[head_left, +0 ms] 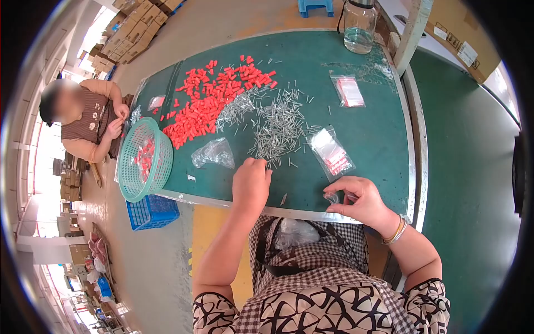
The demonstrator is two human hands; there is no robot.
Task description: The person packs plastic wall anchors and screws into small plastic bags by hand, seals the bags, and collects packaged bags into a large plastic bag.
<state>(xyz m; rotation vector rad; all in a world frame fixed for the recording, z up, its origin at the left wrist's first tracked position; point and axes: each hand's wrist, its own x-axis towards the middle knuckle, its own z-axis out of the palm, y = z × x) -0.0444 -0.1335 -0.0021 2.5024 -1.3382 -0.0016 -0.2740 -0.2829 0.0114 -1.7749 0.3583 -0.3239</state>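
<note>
My left hand (251, 181) is closed, fingertips down at the near edge of a heap of small metal screws (280, 125). Whatever it pinches is hidden behind the knuckles. Near the table's front edge, my right hand (359, 200) curls its thumb and fingers around a small clear plastic bag (332, 197). Just beyond that hand lies a pack of clear bags with red edges (332, 151). Red plastic plugs (203, 106) spread in a large pile left of the screws. A crumpled clear bag (214, 153) rests left of my left hand.
A green basket (167, 161) with filled bags stands at the table's left edge, above a blue crate (153, 212). Another person (92, 114) works beyond it. A second bag pack (349, 91) and a glass bottle (359, 30) are on the far right.
</note>
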